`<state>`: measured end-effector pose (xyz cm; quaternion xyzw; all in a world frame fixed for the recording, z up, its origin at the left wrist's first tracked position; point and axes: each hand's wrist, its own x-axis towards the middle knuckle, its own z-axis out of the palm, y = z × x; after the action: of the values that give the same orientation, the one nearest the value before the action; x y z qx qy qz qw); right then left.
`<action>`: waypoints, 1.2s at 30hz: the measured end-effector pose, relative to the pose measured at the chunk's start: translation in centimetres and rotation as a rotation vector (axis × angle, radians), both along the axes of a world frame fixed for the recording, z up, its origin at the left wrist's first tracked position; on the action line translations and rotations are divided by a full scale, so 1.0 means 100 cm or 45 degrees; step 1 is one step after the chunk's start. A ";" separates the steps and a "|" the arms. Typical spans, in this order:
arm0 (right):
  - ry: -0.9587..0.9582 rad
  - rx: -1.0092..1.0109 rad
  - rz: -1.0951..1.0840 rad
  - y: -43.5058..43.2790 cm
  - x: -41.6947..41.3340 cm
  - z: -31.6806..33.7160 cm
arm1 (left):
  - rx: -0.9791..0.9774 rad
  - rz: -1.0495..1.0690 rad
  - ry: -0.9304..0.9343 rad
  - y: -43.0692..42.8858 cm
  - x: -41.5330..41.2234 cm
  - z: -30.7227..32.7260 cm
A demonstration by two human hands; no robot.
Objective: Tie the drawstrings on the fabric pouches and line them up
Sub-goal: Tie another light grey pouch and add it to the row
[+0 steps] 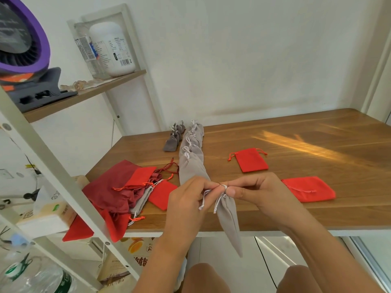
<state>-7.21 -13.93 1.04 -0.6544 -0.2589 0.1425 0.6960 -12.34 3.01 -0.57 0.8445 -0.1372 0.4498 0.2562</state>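
A heap of red pouches (118, 191) lies at the table's (317, 216) left edge. Right of it, the left hand (188, 199) and right hand (251, 191) pinch white drawstrings (218, 200) of a grey pouch (229, 220) hanging at the near edge. Farther right lies a flat red pouch (311, 190).

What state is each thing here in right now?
Held pouch: neck cinched, hanging
Left hand: pinches its cords
Right hand: pinches its cords
Light grey row: tied, lined up
Dark grey row: tied, lined up
Middle red pouch: flat, untied
Right red pouch: flat, untied
Pile: heaped, untied
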 end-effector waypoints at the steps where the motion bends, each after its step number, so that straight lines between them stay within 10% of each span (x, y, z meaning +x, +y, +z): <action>1: 0.007 0.013 -0.019 0.000 0.000 0.000 | -0.035 -0.014 0.010 -0.001 -0.001 0.000; 8: -0.079 0.094 -0.061 0.001 0.005 -0.001 | -0.234 -0.156 0.242 -0.008 -0.001 0.016; 19: -1.188 -0.791 -0.385 0.001 0.029 -0.027 | -0.264 -0.163 0.925 -0.012 -0.015 0.021; 26: 0.056 0.084 -0.029 -0.009 0.022 -0.019 | -0.074 -0.272 0.813 -0.012 -0.017 0.012; 30: 0.239 0.228 0.032 -0.004 0.019 -0.019 | 0.085 -0.216 0.712 -0.011 -0.011 0.011; 36: -0.839 -0.426 -0.331 -0.001 0.022 -0.018 | -0.120 -0.444 0.753 -0.015 -0.016 0.022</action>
<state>-4.97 -14.05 -0.73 -0.7969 -0.3567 -0.1242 0.4715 -13.96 1.56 1.63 0.8894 -0.1785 0.1407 0.3966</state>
